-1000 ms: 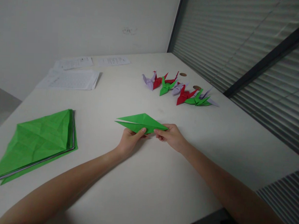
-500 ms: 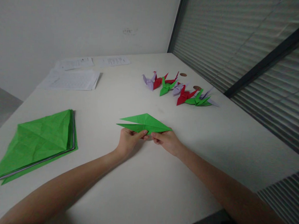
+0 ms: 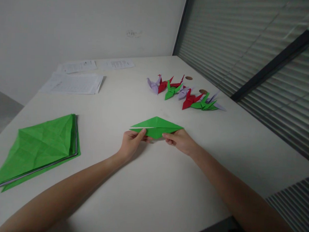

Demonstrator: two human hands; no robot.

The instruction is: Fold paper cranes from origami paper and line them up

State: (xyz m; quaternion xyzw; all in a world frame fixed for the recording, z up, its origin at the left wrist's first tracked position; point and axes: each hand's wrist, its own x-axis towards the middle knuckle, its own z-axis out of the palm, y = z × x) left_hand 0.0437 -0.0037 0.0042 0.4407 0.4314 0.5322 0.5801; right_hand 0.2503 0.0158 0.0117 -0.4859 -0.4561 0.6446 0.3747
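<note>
A folded sheet of green origami paper (image 3: 157, 123), a long diamond split into two points at its left end, is held just above the table. My left hand (image 3: 131, 142) pinches its lower left edge, thumb on top. On the lower right edge my right hand (image 3: 181, 140) grips it the same way, with the fingers partly hidden beneath. Beyond the hands, to the right, several folded paper cranes lie in a cluster, among them a green crane (image 3: 172, 91), a red crane (image 3: 190, 99) and a lilac crane (image 3: 153, 85).
A stack of creased green paper (image 3: 42, 142), with a greyish layer in it, lies at the left of the white table (image 3: 111, 195). Printed sheets (image 3: 74, 83) lie at the back left. Window blinds (image 3: 235, 41) run along the right side.
The folded green paper has shifted to the right and lies flatter, its gap narrower. My right hand has slid right, away from my left hand, which stays near its place.
</note>
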